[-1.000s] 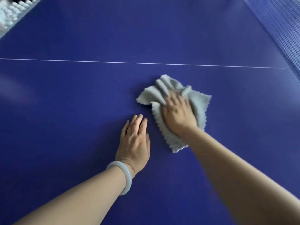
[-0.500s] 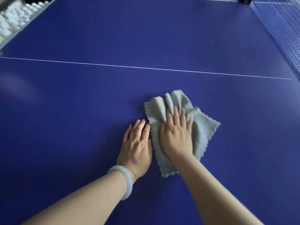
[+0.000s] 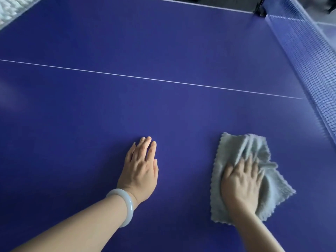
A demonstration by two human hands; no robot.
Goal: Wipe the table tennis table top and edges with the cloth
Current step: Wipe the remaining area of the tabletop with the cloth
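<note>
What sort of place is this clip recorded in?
Likely a table tennis room or sports hall. A blue table tennis table fills the view, a thin white line runs across it, and a blue net stands along its right side.

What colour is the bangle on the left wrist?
The bangle is a pale, milky white with a faint blue tint, seen in the head view.

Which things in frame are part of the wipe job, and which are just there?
In the job:
- cloth, grey, rumpled
- right hand, pressing flat on the cloth
- table top, blue
- left hand, resting flat on the table top

Just there:
- net, at the right
- bangle, on the left wrist
- white heap, blurred, off the far left edge
</note>
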